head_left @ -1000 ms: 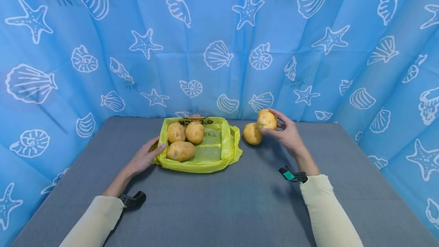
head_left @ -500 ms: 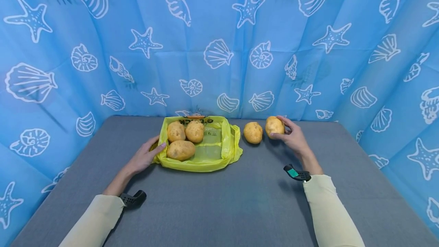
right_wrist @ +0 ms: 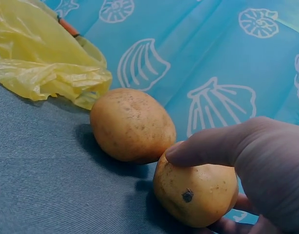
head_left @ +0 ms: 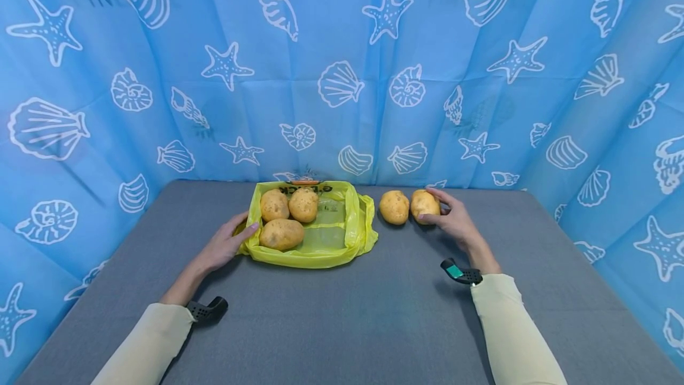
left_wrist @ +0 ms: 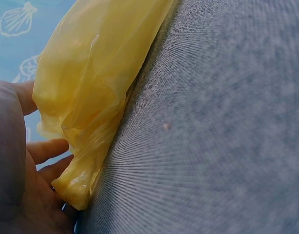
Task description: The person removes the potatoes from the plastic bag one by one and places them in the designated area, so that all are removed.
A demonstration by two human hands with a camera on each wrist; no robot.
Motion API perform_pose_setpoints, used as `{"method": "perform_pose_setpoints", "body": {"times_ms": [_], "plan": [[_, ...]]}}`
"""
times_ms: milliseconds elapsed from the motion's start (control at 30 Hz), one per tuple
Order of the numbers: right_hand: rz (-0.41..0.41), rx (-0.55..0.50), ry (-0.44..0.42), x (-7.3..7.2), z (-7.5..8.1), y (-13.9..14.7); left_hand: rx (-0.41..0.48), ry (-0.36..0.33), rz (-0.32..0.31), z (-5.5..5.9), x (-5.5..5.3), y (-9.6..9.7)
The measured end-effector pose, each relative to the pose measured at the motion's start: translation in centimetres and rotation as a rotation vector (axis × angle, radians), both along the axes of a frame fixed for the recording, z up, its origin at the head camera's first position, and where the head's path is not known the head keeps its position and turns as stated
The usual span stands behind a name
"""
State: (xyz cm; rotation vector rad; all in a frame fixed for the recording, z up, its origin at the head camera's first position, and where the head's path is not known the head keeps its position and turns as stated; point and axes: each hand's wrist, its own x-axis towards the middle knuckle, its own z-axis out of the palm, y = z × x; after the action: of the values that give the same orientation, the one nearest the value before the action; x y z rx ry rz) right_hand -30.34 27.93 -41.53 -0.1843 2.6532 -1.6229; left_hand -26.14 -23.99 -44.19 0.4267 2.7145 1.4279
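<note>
A yellow-green plastic bag (head_left: 320,259) lies spread with its mouth up, its rim folded out. Three potatoes sit in its left part: two round ones at the back and a longer potato (head_left: 281,234) in front. My left hand (head_left: 223,247) touches the bag's left side with loosely spread fingers, partly hidden behind the plastic in the left wrist view. Right of the bag, a potato (head_left: 394,207) rests on the table. Close beside it, my right hand (head_left: 454,218) holds another potato (right_wrist: 198,190), thumb on top and fingers around the far side.
Grey cloth covers the table (head_left: 342,325). A blue curtain (head_left: 342,129) with white shells and starfish hangs along the back and both sides. Each wrist wears a black strap (head_left: 464,272).
My right hand has lowered its potato from above the other potato, first to the right, then slightly back left beside it. My left hand and the bag have stayed put.
</note>
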Motion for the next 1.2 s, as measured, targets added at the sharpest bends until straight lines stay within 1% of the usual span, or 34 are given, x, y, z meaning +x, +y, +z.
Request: {"method": "perform_pose_setpoints", "body": {"times_ms": [167, 467, 667, 1200], "plan": [[0.010, 0.033, 0.014, 0.21, 0.03, -0.37, 0.006, 0.007, 0.006, -0.11, 0.05, 0.01], [0.008, 0.063, 0.011, 0.25, 0.09, -0.49, 0.004, 0.006, 0.002, 0.06, 0.09, 0.11], [0.006, 0.061, 0.006, 0.25, 0.10, -0.45, 0.003, -0.009, 0.006, 0.14, 0.14, 0.16], [0.004, 0.031, -0.014, 0.29, 0.19, -0.31, -0.003, -0.017, 0.011, 0.06, 0.03, 0.12]]}}
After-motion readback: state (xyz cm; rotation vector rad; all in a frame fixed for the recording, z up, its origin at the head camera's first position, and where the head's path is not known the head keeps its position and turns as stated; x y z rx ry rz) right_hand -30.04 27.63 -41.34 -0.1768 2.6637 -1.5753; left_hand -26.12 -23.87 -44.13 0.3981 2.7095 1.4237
